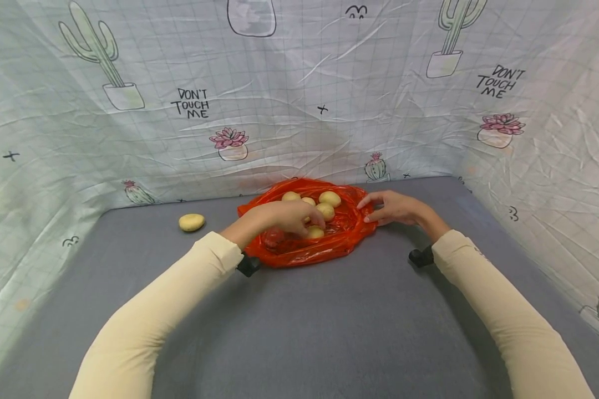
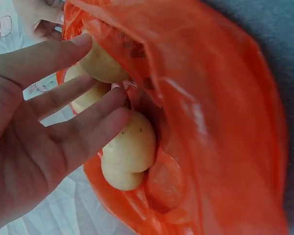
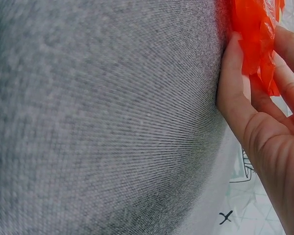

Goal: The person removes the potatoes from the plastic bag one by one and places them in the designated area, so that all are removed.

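Note:
An orange-red plastic bag (image 1: 299,257) lies with its mouth spread wide, and several potatoes (image 1: 329,198) sit inside it. Reaching over the near left rim, my left hand (image 1: 292,216) has its fingers among the potatoes. In the left wrist view, its fingers (image 2: 100,129) are loosely extended over a pale potato (image 2: 132,152), the thumb beside another potato (image 2: 103,63); no grip shows. At the bag's right edge, my right hand (image 1: 394,208) holds the plastic. The right wrist view has the crumpled bag edge (image 3: 257,44) between thumb and fingers.
A single potato (image 1: 192,222) lies on the grey tabletop (image 1: 329,332), left of the bag. Behind the table and along its sides hangs a white cloth (image 1: 299,111) printed with cacti. Dark wrist devices (image 1: 248,265) sit under both cuffs.

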Demonstrator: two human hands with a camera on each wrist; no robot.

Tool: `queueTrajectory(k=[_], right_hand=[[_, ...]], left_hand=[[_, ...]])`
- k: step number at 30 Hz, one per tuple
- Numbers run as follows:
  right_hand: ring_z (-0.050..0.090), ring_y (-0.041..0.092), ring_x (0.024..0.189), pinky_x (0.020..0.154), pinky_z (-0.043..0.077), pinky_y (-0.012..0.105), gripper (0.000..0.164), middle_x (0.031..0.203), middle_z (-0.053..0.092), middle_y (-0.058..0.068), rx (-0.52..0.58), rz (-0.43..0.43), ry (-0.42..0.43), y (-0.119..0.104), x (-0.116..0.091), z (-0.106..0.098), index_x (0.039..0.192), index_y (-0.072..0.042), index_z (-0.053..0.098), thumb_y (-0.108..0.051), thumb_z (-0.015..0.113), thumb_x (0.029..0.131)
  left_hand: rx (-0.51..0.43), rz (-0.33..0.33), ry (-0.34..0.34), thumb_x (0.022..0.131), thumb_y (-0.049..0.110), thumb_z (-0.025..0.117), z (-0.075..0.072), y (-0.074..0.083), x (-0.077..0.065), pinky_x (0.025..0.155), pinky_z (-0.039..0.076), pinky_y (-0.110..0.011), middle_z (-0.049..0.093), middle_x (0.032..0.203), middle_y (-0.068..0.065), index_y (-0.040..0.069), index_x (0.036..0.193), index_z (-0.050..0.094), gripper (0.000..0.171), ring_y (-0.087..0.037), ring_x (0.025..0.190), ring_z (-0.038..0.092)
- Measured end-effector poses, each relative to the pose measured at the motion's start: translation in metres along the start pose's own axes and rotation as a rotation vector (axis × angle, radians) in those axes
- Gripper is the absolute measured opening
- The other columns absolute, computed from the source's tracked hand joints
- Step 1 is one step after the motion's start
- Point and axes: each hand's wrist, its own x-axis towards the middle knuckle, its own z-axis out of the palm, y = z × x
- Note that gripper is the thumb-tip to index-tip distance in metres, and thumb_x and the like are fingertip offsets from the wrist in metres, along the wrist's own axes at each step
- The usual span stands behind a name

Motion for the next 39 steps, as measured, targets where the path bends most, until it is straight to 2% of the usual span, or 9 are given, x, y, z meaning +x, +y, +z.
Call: queueTrajectory(k=[5, 11, 16, 20, 24, 28, 30, 35, 39], right_hand=[[0.061, 0.016, 0.098, 0.084, 0.058, 0.031, 0.045, 0.139, 0.041, 0.021, -0.009, -0.001, -0.004, -0.001, -0.001, 0.0, 0.137, 0.002, 0.053, -0.004, 0.069, 0.096], [0.062, 0.015, 0.097, 0.084, 0.058, 0.031, 0.044, 0.136, 0.042, 0.021, -0.002, -0.012, -0.007, -0.002, -0.001, 0.001, 0.137, 0.003, 0.053, -0.003, 0.069, 0.096], [0.063, 0.016, 0.096, 0.084, 0.058, 0.031, 0.043, 0.136, 0.042, 0.021, 0.003, -0.013, -0.002, -0.001, -0.001, 0.001, 0.136, 0.003, 0.053, -0.001, 0.068, 0.096], [0.063, 0.016, 0.096, 0.084, 0.058, 0.031, 0.042, 0.136, 0.043, 0.021, -0.005, -0.008, 0.002, -0.001, 0.0, 0.002, 0.136, 0.002, 0.054, -0.001, 0.068, 0.096], [0.063, 0.016, 0.094, 0.083, 0.058, 0.031, 0.042, 0.135, 0.043, 0.021, -0.007, -0.005, 0.002, -0.002, 0.0, 0.003, 0.136, 0.002, 0.054, -0.002, 0.068, 0.096], [0.063, 0.015, 0.094, 0.082, 0.058, 0.03, 0.042, 0.134, 0.044, 0.02, -0.005, -0.001, 0.005, -0.002, 0.0, 0.003, 0.136, 0.002, 0.054, -0.002, 0.069, 0.096], [0.063, 0.015, 0.093, 0.082, 0.058, 0.03, 0.042, 0.132, 0.046, 0.02, -0.002, 0.001, 0.01, -0.002, 0.0, 0.002, 0.135, 0.002, 0.054, -0.002, 0.068, 0.096], [0.063, 0.014, 0.091, 0.08, 0.058, 0.03, 0.042, 0.128, 0.048, 0.019, -0.008, 0.0, 0.018, 0.0, 0.0, 0.0, 0.135, 0.002, 0.054, -0.001, 0.068, 0.096], [0.063, 0.014, 0.092, 0.081, 0.058, 0.03, 0.043, 0.13, 0.047, 0.02, -0.01, -0.004, 0.013, 0.0, -0.001, 0.001, 0.136, 0.002, 0.054, -0.002, 0.069, 0.096]], left_hand=[[-0.026, 0.004, -0.104, 0.097, 0.006, 0.067, -0.003, -0.002, 0.011, 0.082, 0.053, -0.025, 0.063, 0.119, -0.001, 0.011, 0.137, 0.065, 0.04, -0.018, 0.094, 0.057], [-0.108, -0.063, -0.214, 0.098, 0.005, 0.066, -0.011, 0.002, 0.018, 0.087, 0.058, -0.032, 0.058, 0.125, -0.002, 0.014, 0.14, 0.062, 0.043, -0.017, 0.091, 0.062], [-0.15, -0.107, -0.251, 0.096, 0.003, 0.067, -0.015, 0.006, 0.021, 0.091, 0.056, -0.033, 0.056, 0.135, -0.004, 0.013, 0.138, 0.062, 0.043, -0.017, 0.101, 0.058], [-0.164, -0.113, -0.248, 0.095, 0.002, 0.068, -0.014, 0.006, 0.021, 0.089, 0.056, -0.033, 0.056, 0.136, -0.007, 0.01, 0.134, 0.062, 0.04, -0.018, 0.103, 0.057], [-0.134, -0.068, -0.206, 0.094, 0.003, 0.069, -0.01, 0.004, 0.019, 0.081, 0.055, -0.029, 0.06, 0.127, -0.005, 0.009, 0.129, 0.063, 0.036, -0.017, 0.094, 0.056], [-0.041, 0.013, -0.112, 0.09, 0.004, 0.072, -0.005, 0.0, 0.014, 0.076, 0.049, -0.024, 0.064, 0.113, -0.003, 0.01, 0.121, 0.067, 0.032, -0.016, 0.09, 0.053], [0.006, 0.052, -0.055, 0.088, 0.006, 0.075, -0.004, 0.0, 0.009, 0.078, 0.046, -0.025, 0.066, 0.11, -0.002, 0.011, 0.117, 0.068, 0.031, -0.017, 0.093, 0.051], [0.015, 0.068, 0.068, 0.084, 0.01, 0.08, -0.005, 0.002, -0.006, 0.088, 0.047, -0.03, 0.064, 0.115, -0.001, 0.014, 0.114, 0.071, 0.032, -0.022, 0.105, 0.054], [-0.028, 0.082, 0.156, 0.082, 0.008, 0.083, -0.007, 0.006, -0.019, 0.089, 0.051, -0.033, 0.065, 0.116, 0.0, 0.016, 0.112, 0.072, 0.033, -0.024, 0.105, 0.057]])
